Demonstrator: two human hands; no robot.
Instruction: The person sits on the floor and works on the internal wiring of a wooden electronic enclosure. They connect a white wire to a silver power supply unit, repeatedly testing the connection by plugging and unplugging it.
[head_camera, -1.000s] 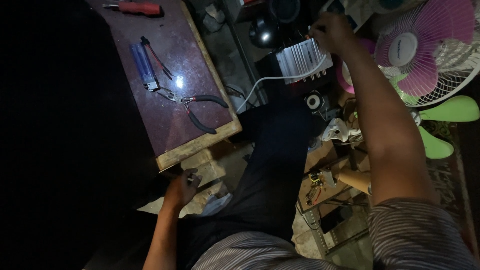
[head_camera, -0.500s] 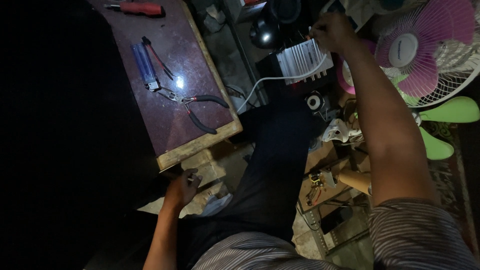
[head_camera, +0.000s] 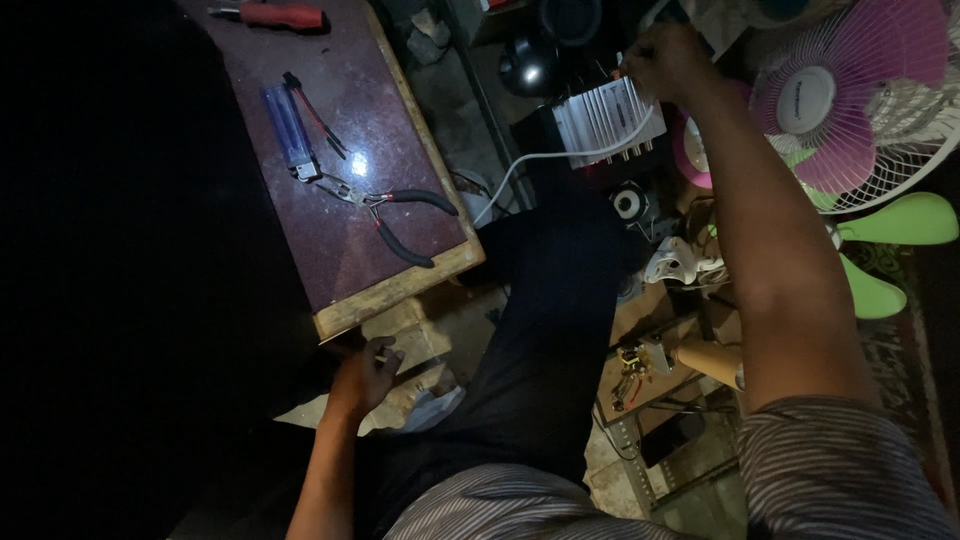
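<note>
While right hand (head_camera: 670, 62) reaches out, silver box (head_camera: 610, 122) just below grip, white cable (head_camera: 560, 160) trailing

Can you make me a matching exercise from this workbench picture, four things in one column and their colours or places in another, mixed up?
Things:
1. pliers
2. screwdriver
3. fan
4. silver box

Descriptions:
A. red handle, at the table's far edge
B. pink blades behind a white grille
C. under the right hand, white cable running from it
D. black handles, lying open on the table near its front edge

Pairs: 1-D, 2-A, 3-B, 4-C
</note>
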